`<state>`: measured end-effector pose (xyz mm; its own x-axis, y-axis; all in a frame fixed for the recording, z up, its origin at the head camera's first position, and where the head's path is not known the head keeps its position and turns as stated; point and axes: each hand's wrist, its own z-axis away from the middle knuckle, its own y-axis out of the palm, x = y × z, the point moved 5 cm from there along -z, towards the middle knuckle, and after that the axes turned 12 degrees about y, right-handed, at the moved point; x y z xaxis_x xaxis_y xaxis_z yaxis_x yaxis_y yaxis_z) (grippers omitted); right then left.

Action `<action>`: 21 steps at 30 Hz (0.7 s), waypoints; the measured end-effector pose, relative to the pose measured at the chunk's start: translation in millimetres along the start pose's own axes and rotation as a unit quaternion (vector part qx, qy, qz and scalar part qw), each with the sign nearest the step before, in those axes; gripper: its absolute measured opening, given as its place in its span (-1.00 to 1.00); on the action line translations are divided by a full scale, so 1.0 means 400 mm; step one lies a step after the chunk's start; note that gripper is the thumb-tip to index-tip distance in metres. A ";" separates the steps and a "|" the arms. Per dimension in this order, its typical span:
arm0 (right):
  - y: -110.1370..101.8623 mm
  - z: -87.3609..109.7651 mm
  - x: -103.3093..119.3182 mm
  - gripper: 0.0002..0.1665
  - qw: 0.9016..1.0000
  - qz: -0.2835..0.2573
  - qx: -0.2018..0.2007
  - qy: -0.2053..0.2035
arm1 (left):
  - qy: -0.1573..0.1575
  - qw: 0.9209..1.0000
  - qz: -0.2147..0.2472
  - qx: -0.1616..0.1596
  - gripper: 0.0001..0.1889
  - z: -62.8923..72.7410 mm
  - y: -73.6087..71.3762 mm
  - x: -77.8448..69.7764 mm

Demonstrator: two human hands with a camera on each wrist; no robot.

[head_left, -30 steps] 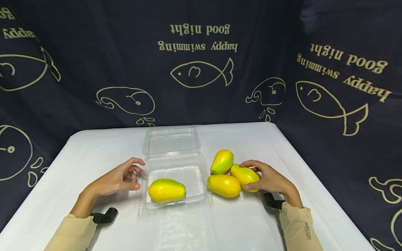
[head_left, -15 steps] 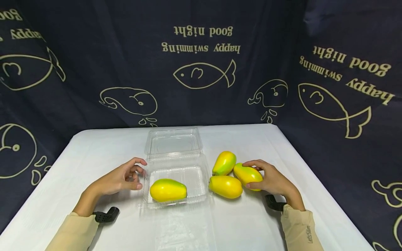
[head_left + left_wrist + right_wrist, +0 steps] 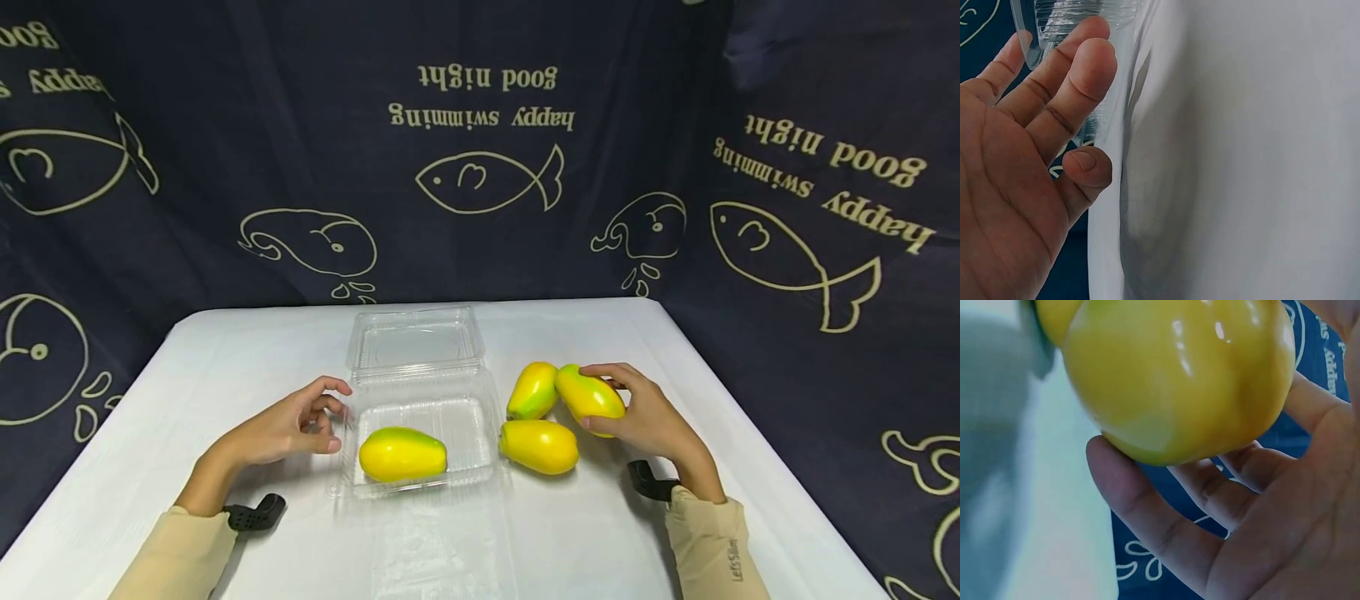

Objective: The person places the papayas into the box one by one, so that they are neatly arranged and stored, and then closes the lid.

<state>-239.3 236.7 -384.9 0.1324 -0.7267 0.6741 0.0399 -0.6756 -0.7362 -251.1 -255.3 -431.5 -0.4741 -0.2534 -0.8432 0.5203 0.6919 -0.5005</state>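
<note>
the right hand [image 3: 648, 417] curls its fingers [image 3: 1147, 519] and thumb around a yellow-green mango [image 3: 590, 397], holding it clear of the tabletop [image 3: 225, 358] just beside a second mango [image 3: 533, 390] that leans near the box's right edge. a third mango [image 3: 539, 446] lies on its side in front of those two, close to the held one. the left hand [image 3: 288, 427] rests on the tabletop at the left wall of a clear plastic clamshell box [image 3: 420, 417], fingers [image 3: 1066, 75] loosely bent, their tips at the box's rim; whether they grip it cannot be told. a fourth mango [image 3: 402, 454] lies inside the box's tray, and the hinged lid [image 3: 415, 337] lies open behind it. a dark cloth [image 3: 480, 150] printed with fish and whales hangs around the white-covered tabletop.
</note>
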 end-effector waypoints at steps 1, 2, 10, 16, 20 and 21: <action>0.000 -0.001 0.007 -0.19 1.000 -0.002 0.000 -0.003 | -0.001 1.000 -0.001 -0.001 -0.26 0.001 0.000 0.000; 0.000 -0.001 0.014 -0.19 1.000 -0.004 0.000 -0.006 | 0.000 1.000 -0.002 -0.001 -0.26 0.001 0.000 -0.001; 0.007 -0.011 0.052 -0.20 0.999 -0.023 0.011 -0.030 | -0.005 1.000 0.005 -0.007 -0.26 0.001 -0.002 0.000; 0.020 -0.024 0.070 -0.21 0.998 -0.034 0.031 -0.039 | -0.010 1.000 0.005 -0.007 -0.26 0.002 0.000 0.001; 0.023 -0.032 0.092 -0.21 0.998 -0.033 0.028 -0.049 | -0.010 1.000 0.008 -0.006 -0.25 0.002 0.002 0.001; 0.024 -0.034 0.097 -0.21 0.998 -0.033 0.027 -0.052 | -0.010 1.000 0.007 -0.006 -0.25 0.002 0.003 0.000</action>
<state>-247.1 200.5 -365.0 0.2297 -0.6626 0.7129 0.1046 -0.7114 -0.6949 -250.1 -255.2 -432.3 -0.4524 -0.2567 -0.8541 0.5188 0.7032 -0.4862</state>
